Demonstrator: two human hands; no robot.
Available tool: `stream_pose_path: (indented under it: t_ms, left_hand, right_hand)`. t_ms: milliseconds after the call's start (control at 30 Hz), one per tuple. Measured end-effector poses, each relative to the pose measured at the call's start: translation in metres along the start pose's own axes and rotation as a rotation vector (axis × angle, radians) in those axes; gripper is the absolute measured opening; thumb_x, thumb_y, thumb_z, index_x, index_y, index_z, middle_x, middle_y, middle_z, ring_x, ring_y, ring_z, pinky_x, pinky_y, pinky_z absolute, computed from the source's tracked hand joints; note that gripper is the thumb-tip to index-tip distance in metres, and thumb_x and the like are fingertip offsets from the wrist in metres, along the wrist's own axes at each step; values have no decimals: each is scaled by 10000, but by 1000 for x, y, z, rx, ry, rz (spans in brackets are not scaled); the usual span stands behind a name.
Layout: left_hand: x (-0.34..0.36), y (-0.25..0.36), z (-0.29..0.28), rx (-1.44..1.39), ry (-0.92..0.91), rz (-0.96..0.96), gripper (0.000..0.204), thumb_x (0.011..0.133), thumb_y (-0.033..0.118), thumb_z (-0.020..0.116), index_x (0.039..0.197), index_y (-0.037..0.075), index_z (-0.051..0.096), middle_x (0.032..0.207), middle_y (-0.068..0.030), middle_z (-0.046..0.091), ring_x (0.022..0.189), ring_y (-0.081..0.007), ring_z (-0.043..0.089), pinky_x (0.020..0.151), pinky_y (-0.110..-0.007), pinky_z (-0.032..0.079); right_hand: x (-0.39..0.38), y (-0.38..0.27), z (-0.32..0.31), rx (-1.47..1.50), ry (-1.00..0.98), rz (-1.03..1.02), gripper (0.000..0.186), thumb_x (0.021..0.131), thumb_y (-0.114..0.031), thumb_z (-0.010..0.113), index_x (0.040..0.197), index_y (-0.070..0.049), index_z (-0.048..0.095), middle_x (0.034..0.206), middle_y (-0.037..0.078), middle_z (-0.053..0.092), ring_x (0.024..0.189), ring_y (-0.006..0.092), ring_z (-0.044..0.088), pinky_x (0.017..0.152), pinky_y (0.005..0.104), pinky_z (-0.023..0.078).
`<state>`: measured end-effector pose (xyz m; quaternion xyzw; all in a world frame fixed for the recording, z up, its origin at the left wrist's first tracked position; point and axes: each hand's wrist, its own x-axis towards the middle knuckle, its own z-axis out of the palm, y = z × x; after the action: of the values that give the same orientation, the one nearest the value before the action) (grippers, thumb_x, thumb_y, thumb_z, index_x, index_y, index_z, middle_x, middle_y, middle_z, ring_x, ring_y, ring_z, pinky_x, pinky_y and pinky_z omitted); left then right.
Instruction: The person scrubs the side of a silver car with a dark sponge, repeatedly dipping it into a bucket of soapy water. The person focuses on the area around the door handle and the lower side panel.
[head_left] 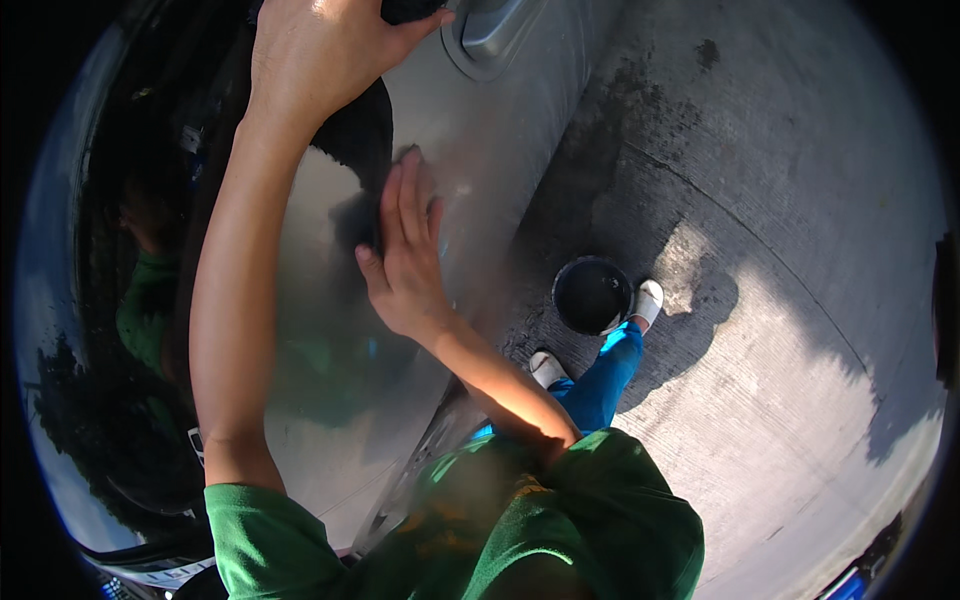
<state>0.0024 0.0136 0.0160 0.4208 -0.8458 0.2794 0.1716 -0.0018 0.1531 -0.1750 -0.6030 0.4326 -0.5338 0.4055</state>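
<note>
At the top of the head view my left hand (318,50) presses against a silver car door with a black, fuzzy-edged cloth (362,135) under it. The cloth hangs out below the wrist, and black shows beyond the thumb too; my fingertips are partly cut off by the picture's edge. Lower down, my right hand (408,235) lies flat against the door panel (320,370), fingers stretched out and thumb apart. A dark patch borders its thumb side; whether that is shadow or reflection I cannot tell. The panel looks wet and hazy there.
The car's door handle (495,30) sits above and right of my hands. Dark window glass (150,300) runs along the left. A black bucket (562,300) stands on the concrete ground (780,400) beside my feet in light shoes (649,300). Damp stains darken the ground near the car.
</note>
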Motion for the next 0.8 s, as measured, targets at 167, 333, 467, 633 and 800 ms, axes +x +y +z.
stream_pose_path:
  t_ms: [167,333,467,633,800]
  left_hand:
    - [5,-3,-3,9,35,-3,370,661,187,886,963,124,682,930,-49,602,968,-281,599,825,-406,453]
    - [8,4,4,-24,45,12,360,671,187,879,966,119,683,927,-62,606,968,-288,598,822,-404,449]
    - [7,5,2,65,38,0,360,673,194,877,969,121,687,925,-64,612,965,-294,599,822,-407,453]
    - [8,8,4,-7,44,-7,357,675,190,875,967,114,685,926,-71,613,954,-297,599,824,-409,454]
    - [1,0,7,35,55,25,363,670,189,879,961,109,678,921,-62,614,966,-295,603,821,-410,462]
  right_hand:
    - [46,30,-25,-11,51,-59,706,1076,-324,434,1626,11,144,1725,182,36,1582,418,25,1196,691,2]
    - [97,74,-45,215,306,280,690,1105,-319,378,1638,-17,61,1731,154,17,1586,396,18,1203,675,-10]
    - [72,15,-29,169,151,144,696,1097,-323,388,1643,-32,70,1729,165,7,1590,379,9,1205,675,-9]
    - [104,82,-43,432,335,350,698,1095,-324,389,1641,-30,68,1727,165,27,1590,374,17,1206,677,-6]
    - [89,29,-19,174,237,93,711,1104,-362,368,1634,-7,52,1726,160,58,1594,348,19,1214,656,-37]
